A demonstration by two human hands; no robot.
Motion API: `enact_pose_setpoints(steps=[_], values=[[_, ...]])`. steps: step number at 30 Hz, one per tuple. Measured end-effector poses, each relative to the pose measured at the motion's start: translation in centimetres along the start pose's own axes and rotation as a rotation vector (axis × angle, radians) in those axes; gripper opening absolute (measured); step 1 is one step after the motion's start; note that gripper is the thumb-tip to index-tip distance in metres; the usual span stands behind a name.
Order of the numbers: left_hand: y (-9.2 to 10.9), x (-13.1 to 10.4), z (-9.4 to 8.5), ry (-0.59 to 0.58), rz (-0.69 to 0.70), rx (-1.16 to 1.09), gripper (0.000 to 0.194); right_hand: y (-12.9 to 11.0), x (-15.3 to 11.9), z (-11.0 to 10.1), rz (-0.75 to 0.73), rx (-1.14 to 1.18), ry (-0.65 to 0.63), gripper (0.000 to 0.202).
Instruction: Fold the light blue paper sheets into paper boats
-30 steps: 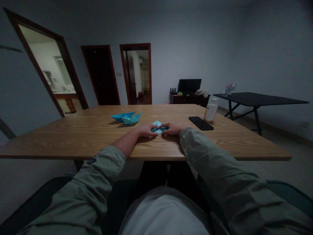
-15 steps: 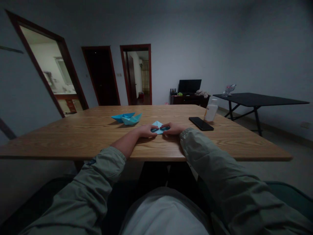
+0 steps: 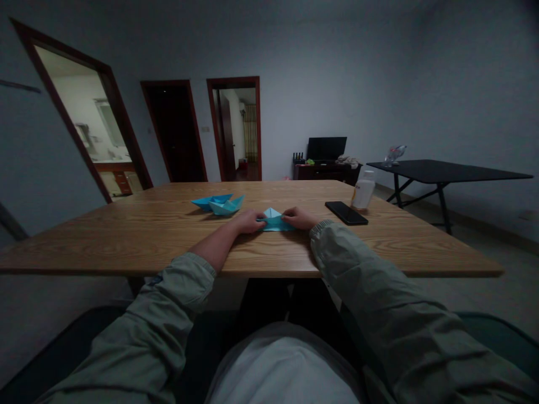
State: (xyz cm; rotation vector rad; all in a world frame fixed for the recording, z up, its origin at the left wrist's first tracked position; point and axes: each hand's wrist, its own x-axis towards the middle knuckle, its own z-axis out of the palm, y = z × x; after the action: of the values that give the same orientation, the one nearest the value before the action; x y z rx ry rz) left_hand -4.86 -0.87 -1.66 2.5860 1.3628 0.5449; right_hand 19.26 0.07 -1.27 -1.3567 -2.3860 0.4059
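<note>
A partly folded sheet of light blue paper [image 3: 275,223] lies on the wooden table [image 3: 269,252] in front of me. Its far side rises to a pale triangular point, and a flat band runs along the near side. My left hand [image 3: 249,221] pinches the left end of the band between thumb and fingers. At the right end, my right hand [image 3: 300,217] grips the paper the same way. Left of my hands sit two folded paper boats, a darker blue boat [image 3: 206,203] behind and a lighter turquoise boat [image 3: 226,207] in front, touching or overlapping.
On the right of the table lies a black phone [image 3: 346,213], with a white translucent bottle [image 3: 363,191] standing just behind it. Farther right is a black folding table [image 3: 446,170]. A monitor [image 3: 327,148] stands on a dark cabinet by the far wall.
The paper's near side now shows as a flat turquoise band where two dark openings were visible before. My hands have spread slightly apart towards its ends.
</note>
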Motion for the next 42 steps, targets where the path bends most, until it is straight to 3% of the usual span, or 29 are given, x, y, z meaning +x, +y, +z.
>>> enact_pose_setpoints(steps=[9,18,27,34,42], values=[[-1.1,-0.1,-0.7,0.065,-0.059,-0.104,0.038,-0.5,-0.3,-0.2,0.048,-0.046,0.118,0.029],[-2.8,0.3,-0.3,0.125,-0.150,-0.029,0.036,0.1,-0.1,-0.3,0.058,-0.089,0.140,0.027],[-3.3,0.4,-0.1,0.094,-0.224,0.064,0.026,0.8,0.0,0.0,0.127,-0.147,0.138,0.037],[-3.4,0.1,-0.9,0.032,-0.376,0.158,0.055,1.7,0.2,-0.1,0.190,-0.323,0.217,0.031],[-3.5,0.0,-1.0,-0.011,-0.380,0.091,0.060,1.7,0.2,-0.3,0.235,-0.287,0.143,0.038]])
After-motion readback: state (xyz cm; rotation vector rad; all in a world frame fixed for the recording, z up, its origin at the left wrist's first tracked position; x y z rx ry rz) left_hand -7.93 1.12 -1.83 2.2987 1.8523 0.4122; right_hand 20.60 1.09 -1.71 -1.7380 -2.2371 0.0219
